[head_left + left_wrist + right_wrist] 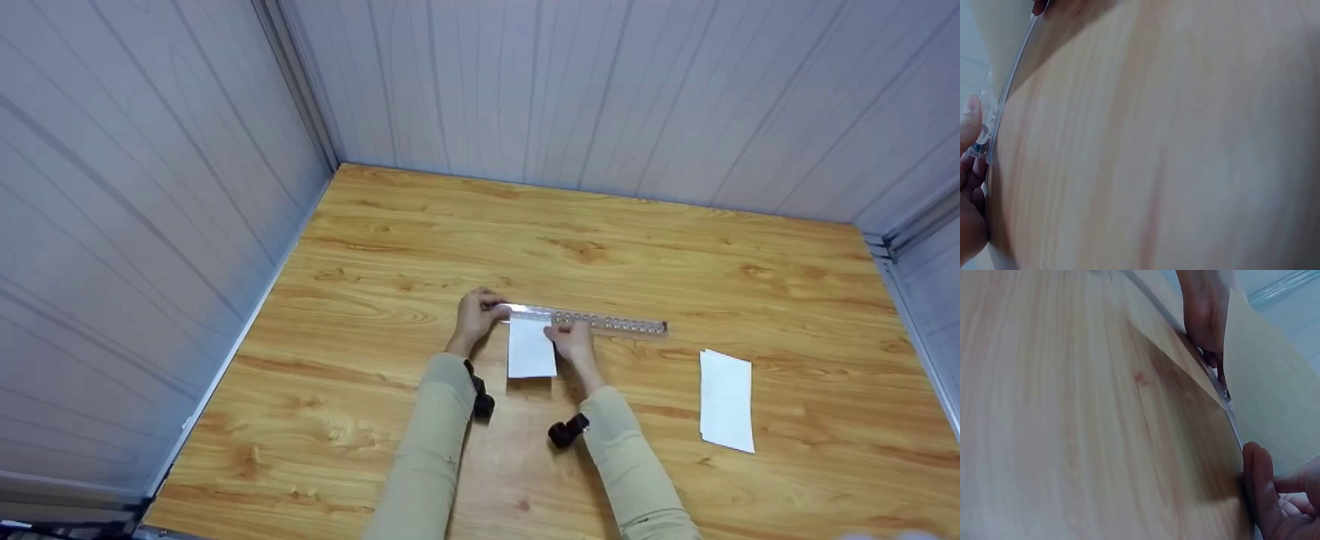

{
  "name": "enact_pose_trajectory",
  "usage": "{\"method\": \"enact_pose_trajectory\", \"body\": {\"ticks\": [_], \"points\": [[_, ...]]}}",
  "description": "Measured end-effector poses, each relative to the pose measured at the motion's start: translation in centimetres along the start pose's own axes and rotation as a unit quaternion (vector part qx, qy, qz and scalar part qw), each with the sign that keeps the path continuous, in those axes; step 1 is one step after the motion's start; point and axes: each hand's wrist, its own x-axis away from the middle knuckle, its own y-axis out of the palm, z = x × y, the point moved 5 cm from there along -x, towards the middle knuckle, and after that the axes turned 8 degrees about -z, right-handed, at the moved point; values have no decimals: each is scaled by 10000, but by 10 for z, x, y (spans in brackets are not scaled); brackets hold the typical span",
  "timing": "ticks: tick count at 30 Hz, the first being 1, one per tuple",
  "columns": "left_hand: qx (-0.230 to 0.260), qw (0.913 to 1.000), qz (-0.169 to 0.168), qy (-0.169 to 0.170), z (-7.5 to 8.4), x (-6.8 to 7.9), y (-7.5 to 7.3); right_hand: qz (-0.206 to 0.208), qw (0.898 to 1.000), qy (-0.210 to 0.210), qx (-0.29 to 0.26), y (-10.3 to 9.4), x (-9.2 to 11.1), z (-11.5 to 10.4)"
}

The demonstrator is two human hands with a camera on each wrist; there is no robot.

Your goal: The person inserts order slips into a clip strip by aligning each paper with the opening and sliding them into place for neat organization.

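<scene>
A clear plastic ruler [626, 324] with rows of round holes lies across the table, its left end pinched by my left hand [475, 313]. In the left wrist view the thumb [970, 121] is on top of the ruler [1015, 76] and the other fingers are beneath it. My right hand [574, 343] pinches the upper right edge of a white paper sheet [532, 349]. The sheet's top edge meets the ruler, and its lower end is lifted, casting a shadow below. From the right wrist, the sheet [1266, 382] stands up at a slant between both hands.
A small stack of white paper [726, 401] lies on the wooden table [360, 337] to the right. Pale panel walls [480, 90] border the table at the back and sides. Each wrist carries a black strapped camera [568, 431].
</scene>
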Motion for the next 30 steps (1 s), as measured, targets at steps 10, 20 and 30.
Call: {"method": "enact_pose_trajectory", "body": {"ticks": [10, 20, 30], "points": [[-124, 9999, 54, -57, -1, -1, 0, -44, 9998, 168, -104, 8, -3, -1], [-356, 9991, 116, -218, -2, -2, 0, 79, 9976, -658, -189, 37, -91, 89], [-385, 9991, 75, -163, -1, -2, 0, 124, 9981, -601, -23, 44, -99, 97]]}}
